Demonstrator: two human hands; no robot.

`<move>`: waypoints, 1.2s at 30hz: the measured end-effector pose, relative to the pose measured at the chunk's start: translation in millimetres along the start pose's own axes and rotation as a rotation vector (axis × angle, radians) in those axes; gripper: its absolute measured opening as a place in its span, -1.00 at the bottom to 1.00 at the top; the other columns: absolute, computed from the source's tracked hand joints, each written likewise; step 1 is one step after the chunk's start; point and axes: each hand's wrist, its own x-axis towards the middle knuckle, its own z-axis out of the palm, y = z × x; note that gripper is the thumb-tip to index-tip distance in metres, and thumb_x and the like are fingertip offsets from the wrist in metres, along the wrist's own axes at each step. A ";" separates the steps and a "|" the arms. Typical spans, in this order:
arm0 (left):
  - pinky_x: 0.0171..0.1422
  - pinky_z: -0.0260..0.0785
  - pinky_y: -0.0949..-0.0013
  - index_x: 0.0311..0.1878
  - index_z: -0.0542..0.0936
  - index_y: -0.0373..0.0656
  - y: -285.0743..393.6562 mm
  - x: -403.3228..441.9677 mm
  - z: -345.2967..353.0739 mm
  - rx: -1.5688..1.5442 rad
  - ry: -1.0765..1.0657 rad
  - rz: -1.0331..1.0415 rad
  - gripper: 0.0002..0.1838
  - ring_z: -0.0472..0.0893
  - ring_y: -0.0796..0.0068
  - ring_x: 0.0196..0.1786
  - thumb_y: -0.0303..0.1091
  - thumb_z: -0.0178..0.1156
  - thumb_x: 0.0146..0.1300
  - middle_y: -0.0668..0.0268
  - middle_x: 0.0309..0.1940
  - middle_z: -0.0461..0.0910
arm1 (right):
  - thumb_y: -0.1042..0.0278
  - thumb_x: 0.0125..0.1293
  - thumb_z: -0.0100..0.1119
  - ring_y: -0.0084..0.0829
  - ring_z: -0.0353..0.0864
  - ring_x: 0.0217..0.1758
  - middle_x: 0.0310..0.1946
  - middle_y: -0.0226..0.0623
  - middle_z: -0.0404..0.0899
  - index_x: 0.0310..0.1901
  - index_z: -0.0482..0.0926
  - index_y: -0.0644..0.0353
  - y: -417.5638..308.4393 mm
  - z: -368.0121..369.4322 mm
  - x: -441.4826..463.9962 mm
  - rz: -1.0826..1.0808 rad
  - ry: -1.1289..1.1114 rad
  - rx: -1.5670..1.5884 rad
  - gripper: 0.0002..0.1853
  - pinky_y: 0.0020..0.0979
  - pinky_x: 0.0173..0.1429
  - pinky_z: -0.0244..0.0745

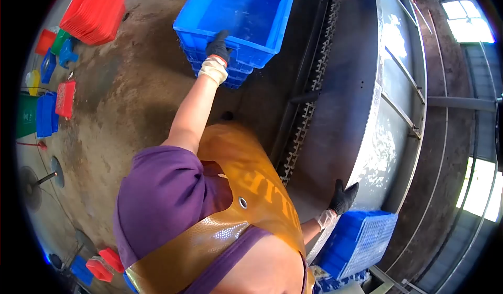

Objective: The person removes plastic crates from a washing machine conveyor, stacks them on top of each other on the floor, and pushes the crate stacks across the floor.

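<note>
My left hand point(218, 47), in a dark glove with a pale cuff, reaches forward and grips the near rim of a blue plastic crate point(183, 29). This crate is the top one of a stack, and its inside looks wet. Out to the right, my right hand point(344, 197), also in a dark glove, lies against the edge of a long metal machine point(340, 105). Its thumb and fingers are apart, and no object shows in it. Just below that hand is a blue crate with a grid side point(361, 241).
A toothed chain strip point(314, 92) runs along the machine. Red stacked baskets point(94, 14) stand at the far left on the stained floor point(131, 79). A red basket point(65, 99), blue bins point(46, 115) and a floor fan point(32, 184) are on the left.
</note>
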 end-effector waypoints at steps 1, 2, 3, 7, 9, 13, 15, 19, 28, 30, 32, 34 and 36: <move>-0.31 0.39 0.27 -0.11 0.51 -0.10 0.4 10.5 -3.6 0.057 -0.008 0.020 -0.49 0.49 0.36 -0.35 -0.22 0.42 -0.20 0.34 -0.26 0.53 | 0.01 0.02 0.27 -0.22 0.17 0.33 0.25 0.03 0.19 0.25 0.11 0.40 -0.5 2.2 -0.6 -0.030 0.026 -0.059 -0.12 -0.35 0.33 0.10; -0.24 0.40 0.23 -0.08 0.49 -0.11 0.7 20.1 -3.5 0.108 0.012 0.085 -0.48 0.50 0.31 -0.28 -0.24 0.40 -0.18 0.28 -0.21 0.53 | 0.01 0.02 0.27 -0.22 0.17 0.33 0.25 0.03 0.19 0.25 0.11 0.40 -1.5 2.7 -1.5 -0.017 0.018 -0.060 -0.12 -0.35 0.33 0.10; -0.20 0.40 0.21 -0.06 0.49 -0.11 0.8 26.5 -6.9 0.139 0.010 0.114 -0.48 0.51 0.28 -0.24 -0.26 0.39 -0.17 0.26 -0.19 0.53 | -0.01 0.02 0.27 -0.22 0.17 0.33 0.24 0.02 0.19 0.25 0.12 0.39 -2.6 3.1 -0.3 -0.022 0.033 -0.061 -0.12 -0.35 0.33 0.11; 0.24 0.25 0.21 0.10 0.43 -0.14 44.9 -41.8 -2.0 1.359 -0.104 0.822 -0.47 0.42 0.06 0.12 -0.40 0.12 -0.06 -0.04 0.08 0.39 | -0.10 -0.03 0.27 -0.13 0.20 0.30 0.21 0.05 0.24 0.23 0.17 0.36 1.6 2.9 -0.1 -0.075 0.101 -0.137 -0.10 -0.31 0.33 0.10; 0.36 0.10 0.26 0.24 0.32 0.00 73.9 -88.1 13.7 2.201 -0.538 0.537 -0.36 0.21 0.19 0.31 -0.56 -0.04 -0.03 0.13 0.27 0.20 | -0.09 -0.03 0.28 -0.04 0.30 0.21 0.12 0.13 0.33 0.16 0.26 0.41 7.5 4.0 2.8 -0.114 0.163 -0.220 -0.15 -0.27 0.27 0.19; 0.29 0.16 0.32 0.26 0.22 -0.17 -85.9 19.3 31.5 1.003 -0.971 0.449 -0.41 0.27 0.33 0.24 -0.57 0.01 0.09 0.19 0.23 0.26 | 0.12 -0.05 0.35 -0.12 0.46 0.00 -0.08 -0.09 0.50 0.02 0.43 0.21 12.6 -6.1 -5.6 -0.166 0.305 -0.069 -0.40 -0.23 0.09 0.33; 0.20 0.27 0.34 0.19 0.27 -0.30 -70.7 -132.6 141.8 0.405 -1.169 -0.128 -0.50 0.36 0.30 0.14 -0.55 0.05 0.13 0.18 0.18 0.30 | 0.08 -0.06 0.34 -0.12 0.46 -0.03 -0.12 -0.15 0.51 0.03 0.42 0.14 26.8 6.1 4.1 -0.213 0.392 -0.116 -0.40 -0.22 0.10 0.31; 0.24 0.20 0.29 0.29 0.12 -0.15 -98.2 -335.6 282.1 0.610 -1.799 0.009 -0.09 0.28 0.17 0.22 -0.36 0.37 -0.18 0.06 0.22 0.20 | 0.04 -0.08 0.29 -0.14 0.43 -0.24 -0.36 -0.16 0.44 -0.23 0.39 0.12 18.1 -11.3 7.2 -0.210 0.300 -0.117 -0.55 -0.18 -0.17 0.31; 0.35 0.11 0.28 0.34 0.04 -0.19 -280.7 -455.9 387.6 0.893 -2.376 0.656 0.17 0.26 0.19 0.28 -0.24 0.52 -0.42 0.04 0.22 0.26 | 0.00 -0.11 0.32 -0.09 0.46 -0.06 -0.15 -0.07 0.49 0.00 0.40 0.20 38.7 7.3 -0.7 -0.238 0.526 0.000 -0.36 -0.18 0.01 0.36; 0.27 0.22 0.29 0.23 0.21 -0.22 -288.2 -460.0 373.3 0.751 -2.333 0.278 0.06 0.38 0.26 0.17 -0.17 0.54 -0.44 0.10 0.09 0.39 | -0.08 -0.08 0.27 -0.11 0.43 0.01 -0.09 -0.05 0.45 -0.01 0.39 0.21 20.7 -20.8 -8.6 -0.091 0.313 -0.034 -0.34 -0.18 0.06 0.33; 0.20 0.29 0.31 0.10 0.35 -0.22 -278.3 -466.1 359.3 0.681 -2.157 0.747 -0.05 0.46 0.31 0.05 -0.12 0.56 -0.46 0.18 -0.05 0.48 | -0.07 -0.09 0.28 -0.11 0.44 -0.02 -0.11 -0.05 0.46 -0.04 0.40 0.20 16.9 -24.2 -10.8 -0.088 0.356 -0.020 -0.36 -0.20 0.05 0.34; 0.13 0.33 0.27 -0.04 0.48 -0.14 -252.9 -477.4 350.9 0.589 -2.085 0.859 -0.19 0.49 0.24 -0.02 -0.07 0.54 -0.49 0.15 -0.12 0.51 | -0.05 -0.10 0.30 -0.11 0.45 -0.09 -0.16 -0.07 0.47 -0.07 0.42 0.20 33.4 0.6 -4.1 -0.239 0.622 -0.062 -0.38 -0.21 -0.01 0.36; 0.11 0.33 0.28 -0.03 0.49 -0.12 -231.4 -494.0 346.6 0.609 -2.073 0.922 -0.20 0.49 0.22 -0.03 -0.08 0.53 -0.49 0.16 -0.14 0.52 | -0.05 -0.07 0.28 -0.15 0.49 -0.20 -0.29 -0.13 0.50 -0.11 0.45 0.20 22.8 -18.7 -9.4 -0.182 0.557 0.015 -0.43 -0.21 -0.13 0.38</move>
